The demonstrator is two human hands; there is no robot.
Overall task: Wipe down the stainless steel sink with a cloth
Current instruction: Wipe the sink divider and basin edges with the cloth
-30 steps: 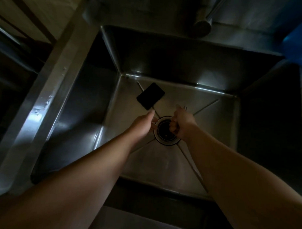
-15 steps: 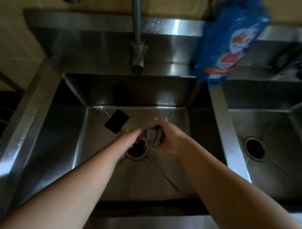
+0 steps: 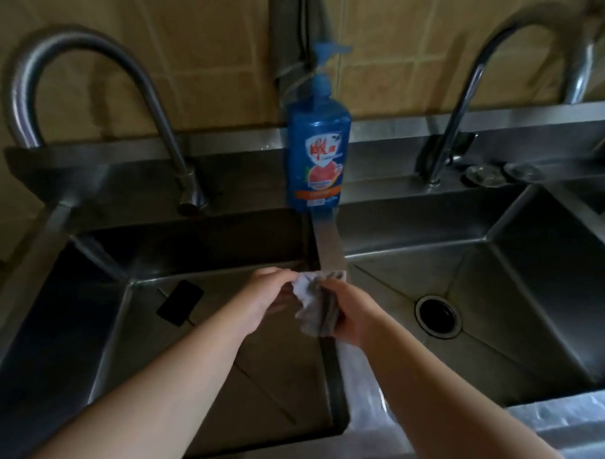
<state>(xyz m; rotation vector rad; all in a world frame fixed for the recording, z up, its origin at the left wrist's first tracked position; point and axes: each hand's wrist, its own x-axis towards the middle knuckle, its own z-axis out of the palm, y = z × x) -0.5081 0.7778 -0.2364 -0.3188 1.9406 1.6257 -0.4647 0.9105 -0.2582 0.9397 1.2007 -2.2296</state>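
Both hands (image 3: pixel 257 298) (image 3: pixel 351 315) raised over divider (image 3: pixel 328 244), apparently gripping cloth (image 3: pixel 317 307).

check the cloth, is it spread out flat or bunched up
Bunched up. The cloth is a crumpled wad held between the left hand and the right hand, above the divider between the basins.

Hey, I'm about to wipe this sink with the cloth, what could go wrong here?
The black phone-like slab lying flat in the left basin could get wet or scratched by the wiping. The blue soap bottle stands on the ledge at the divider's far end; a sweep with the cloth might topple it.
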